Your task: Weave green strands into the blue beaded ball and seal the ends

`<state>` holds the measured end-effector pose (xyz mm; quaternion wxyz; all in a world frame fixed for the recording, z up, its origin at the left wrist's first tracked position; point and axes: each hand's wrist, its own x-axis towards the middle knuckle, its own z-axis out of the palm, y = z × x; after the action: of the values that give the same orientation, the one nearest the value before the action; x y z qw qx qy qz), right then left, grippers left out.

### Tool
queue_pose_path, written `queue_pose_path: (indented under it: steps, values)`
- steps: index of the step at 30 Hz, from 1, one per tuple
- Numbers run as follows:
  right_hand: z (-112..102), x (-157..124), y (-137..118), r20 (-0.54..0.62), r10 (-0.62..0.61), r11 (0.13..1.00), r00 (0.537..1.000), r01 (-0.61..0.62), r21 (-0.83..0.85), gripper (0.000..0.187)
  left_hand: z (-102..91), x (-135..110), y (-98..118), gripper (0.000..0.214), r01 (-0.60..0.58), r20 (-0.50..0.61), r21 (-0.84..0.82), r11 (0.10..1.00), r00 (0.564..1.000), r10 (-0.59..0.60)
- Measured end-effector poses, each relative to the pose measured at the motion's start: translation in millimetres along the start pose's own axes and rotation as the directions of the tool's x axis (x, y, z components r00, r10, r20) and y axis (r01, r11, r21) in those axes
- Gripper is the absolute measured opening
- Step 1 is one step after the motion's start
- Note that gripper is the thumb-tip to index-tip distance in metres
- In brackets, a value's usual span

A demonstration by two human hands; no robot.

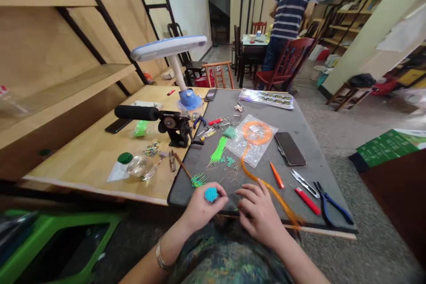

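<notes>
My left hand (201, 207) is closed round a small turquoise beaded ball (211, 194) at the near edge of the grey mat (299, 120). My right hand (259, 212) lies just to its right, fingers curled and pointing toward the ball, resting on the mat edge; whether it pinches a thread I cannot make out. An orange cord (266, 184) runs from a clear bag (253, 140) down past my right hand. Green bead sprigs (199, 180) lie just above my left hand.
On the mat lie a phone (289, 148), an orange tool (277, 175), snips (302, 182), a red tool (308, 201) and blue pliers (331, 206). A desk lamp (173, 60) and a black vise (175, 126) stand on the wooden table. A person in a striped shirt (293, 6) stands far back.
</notes>
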<state>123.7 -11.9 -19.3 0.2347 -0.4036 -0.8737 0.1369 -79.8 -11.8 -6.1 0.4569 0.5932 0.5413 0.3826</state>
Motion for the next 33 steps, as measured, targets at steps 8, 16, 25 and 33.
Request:
queue_pose_path:
  steps: [8, 16, 25, 33]
  values:
    - [23, 14, -1, 0.206, -0.201, 0.971, 0.958, 0.222, -0.086, 0.004, -34.1, -20, -39, 0.019, 0.159, -0.106, -0.367, 0.917, 0.972, -0.211]
    - [31, 20, -9, 0.271, -0.258, 0.950, 0.927, 0.295, -0.105, 0.003, -33.5, -26, -41, 0.022, 0.146, -0.128, -0.459, 0.876, 0.965, -0.228]
    - [34, 24, -13, 0.231, -0.249, 0.957, 0.941, 0.276, -0.094, 0.003, -35.1, -27, -42, 0.023, 0.162, -0.134, -0.480, 0.862, 0.958, -0.255]
    - [32, 30, -15, 0.207, -0.257, 0.958, 0.944, 0.277, -0.077, 0.003, -31.4, -30, -42, 0.020, 0.181, -0.080, -0.416, 0.891, 0.969, -0.234]
